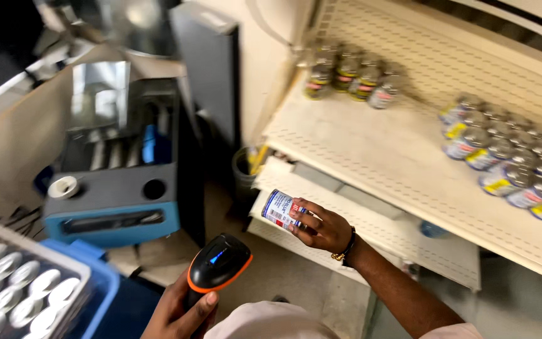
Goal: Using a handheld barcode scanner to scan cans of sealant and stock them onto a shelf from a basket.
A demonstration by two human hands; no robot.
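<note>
My left hand (180, 311) grips the black and orange scanner (217, 263), fingers clamped on its handle, its head turned toward the can. My right hand (321, 229) holds this small can (280, 209) sideways, fingers closed around it, so that the label faces the scanner. Farther right, more cans (509, 154) stand on the cream shelf (371, 150), blurred and partly cut off.

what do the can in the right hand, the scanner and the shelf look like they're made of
Can: likely metal under a glossy white, blue and red label; the packed cans in the tray show shiny silver tops.
Scanner: seemingly moulded plastic, matte black with an orange band.
Shelf: probably painted sheet metal, cream, judging by its rows of small punched holes.
The right hand holds the can, the left hand the scanner.
</note>
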